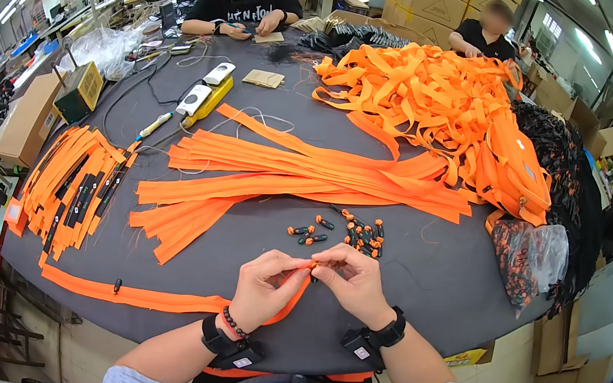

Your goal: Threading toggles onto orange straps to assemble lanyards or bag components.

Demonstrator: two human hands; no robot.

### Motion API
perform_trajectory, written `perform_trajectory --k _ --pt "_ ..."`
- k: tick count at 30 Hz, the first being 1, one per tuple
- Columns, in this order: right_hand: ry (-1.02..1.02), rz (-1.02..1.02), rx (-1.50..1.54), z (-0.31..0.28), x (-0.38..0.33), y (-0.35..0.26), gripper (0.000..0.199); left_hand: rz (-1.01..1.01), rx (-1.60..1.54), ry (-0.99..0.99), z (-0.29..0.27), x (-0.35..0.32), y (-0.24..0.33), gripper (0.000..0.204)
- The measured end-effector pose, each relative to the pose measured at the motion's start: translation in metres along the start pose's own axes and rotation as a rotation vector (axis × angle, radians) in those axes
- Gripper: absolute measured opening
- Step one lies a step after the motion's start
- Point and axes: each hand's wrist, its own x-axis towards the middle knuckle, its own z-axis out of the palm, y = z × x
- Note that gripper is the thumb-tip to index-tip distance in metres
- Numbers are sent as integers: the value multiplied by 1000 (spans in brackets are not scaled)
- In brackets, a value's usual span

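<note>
Long orange strap (145,297) lies flat, seemingly threading a small black slider (313,273).

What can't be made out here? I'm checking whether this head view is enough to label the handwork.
- Small black part at the fingertips: too small, mostly covered by the left hand and right hand.
- Orange strap: its end is hidden under both hands.
- Loose black-and-orange pieces: too small to identify.

Single head-worn fisheye view, looking down and forward, close over the dark table (428,283)
</note>
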Motion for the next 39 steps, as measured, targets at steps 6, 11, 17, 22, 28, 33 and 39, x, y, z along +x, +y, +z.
perform_trajectory --k 6,11,17,22,28,33,39 --pt "-61 -39 -179 -3 0 -7 17 7 26 -1 -2 0 8 17" --pt "-57 -11 -85 -3 -1 -6 22 -50 -115 -34 -2 0 7 15" --pt "-19 213 226 4 0 5 18 -279 -451 -53 -6 4 7 15" --pt "-114 258 290 4 -2 7 12 -500 -497 -84 -14 5 10 16" --pt "13 339 994 -4 3 -1 12 -607 -1244 -106 -19 14 10 13" --pt "-3 305 531 3 -1 -3 15 -557 -1042 -134 -11 7 3 14" --pt "-7 243 202 12 -7 -9 13 -491 -934 -159 -8 4 3 14"
